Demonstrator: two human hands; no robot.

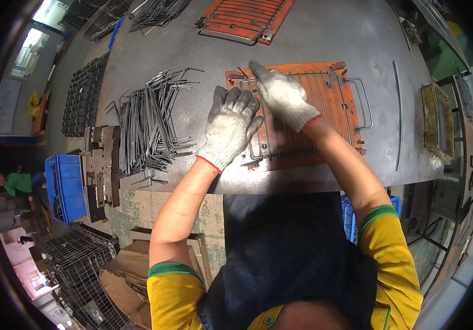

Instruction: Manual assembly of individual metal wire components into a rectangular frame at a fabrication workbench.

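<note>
Blue crate [64, 184], second orange jig [245, 17], stacked wire grids [85, 264].

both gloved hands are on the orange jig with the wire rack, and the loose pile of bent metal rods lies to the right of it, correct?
Not quite: the head view shows the pile of rods left of the orange jig. Both hands, left and right, are on it.
</note>
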